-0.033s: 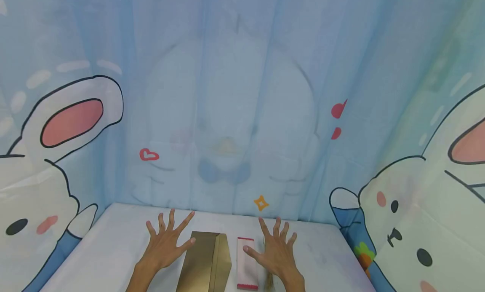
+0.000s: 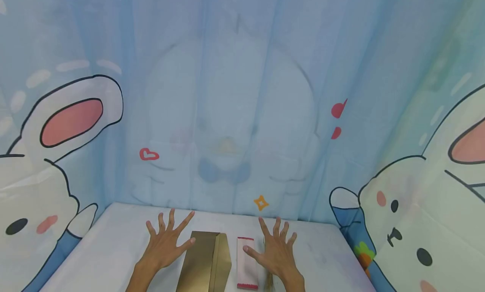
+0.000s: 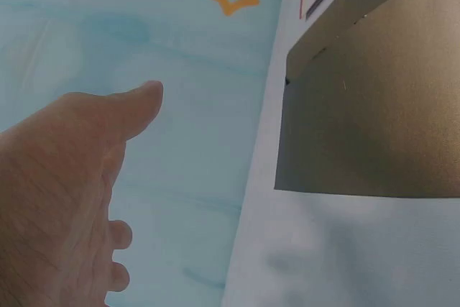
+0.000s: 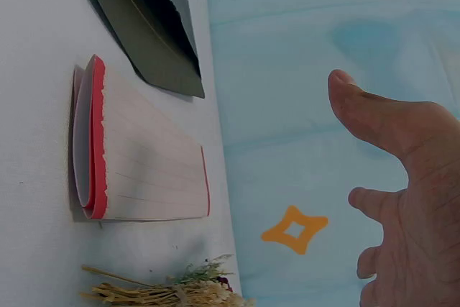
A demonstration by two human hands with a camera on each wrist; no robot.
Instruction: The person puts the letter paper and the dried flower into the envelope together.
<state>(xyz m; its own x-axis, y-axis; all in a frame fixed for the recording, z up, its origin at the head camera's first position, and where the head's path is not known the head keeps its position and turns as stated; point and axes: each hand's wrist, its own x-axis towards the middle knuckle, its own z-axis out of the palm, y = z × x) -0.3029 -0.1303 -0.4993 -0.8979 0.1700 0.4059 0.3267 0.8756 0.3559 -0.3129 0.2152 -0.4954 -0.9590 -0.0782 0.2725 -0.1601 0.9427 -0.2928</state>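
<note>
My left hand (image 2: 162, 246) is spread wide with its fingers straight, just left of a gold-brown envelope (image 2: 197, 262); its thumb tip overlaps the envelope's edge in the head view. In the right wrist view the envelope (image 4: 144, 34) gapes along one side. A folded sheet of lined letter paper (image 2: 247, 269) with red edges lies right of it. My right hand (image 2: 277, 252), also spread and holding nothing, hovers over the paper's right side. Partly hidden beneath that hand is a small bunch of dried flowers (image 4: 169, 289), its stems (image 2: 268, 281) showing by the wrist.
All three items lie in a row on a white-covered table (image 2: 318, 258). Behind it hangs a light blue curtain (image 2: 235, 94), meeting the table's back edge. Printed cartoon rabbits (image 2: 401, 224) cover the cloth at both sides.
</note>
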